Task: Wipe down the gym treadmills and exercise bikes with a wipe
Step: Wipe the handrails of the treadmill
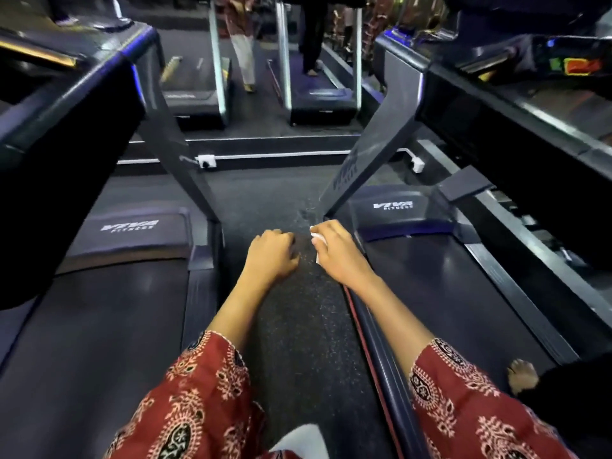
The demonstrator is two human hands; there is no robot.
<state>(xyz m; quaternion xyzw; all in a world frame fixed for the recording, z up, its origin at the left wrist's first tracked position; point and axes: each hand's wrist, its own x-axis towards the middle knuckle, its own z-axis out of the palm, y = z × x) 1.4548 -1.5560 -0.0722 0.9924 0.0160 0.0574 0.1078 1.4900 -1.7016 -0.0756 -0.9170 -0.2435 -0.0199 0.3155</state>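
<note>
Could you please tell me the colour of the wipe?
The small crumpled wipe is white, best in head view.

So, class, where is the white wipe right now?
Head view, centre: the wipe is gripped in the right hand, just left of the right treadmill's motor cover.

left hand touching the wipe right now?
Apart. Head view: the left hand sits beside the wipe, with a strip of dark floor showing between them; only the right hand holds the wipe.

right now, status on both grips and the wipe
Right grip holds wipe. Left grip curled, nothing seen in it. Both over floor, beside right treadmill. Bare foot on it.
</note>
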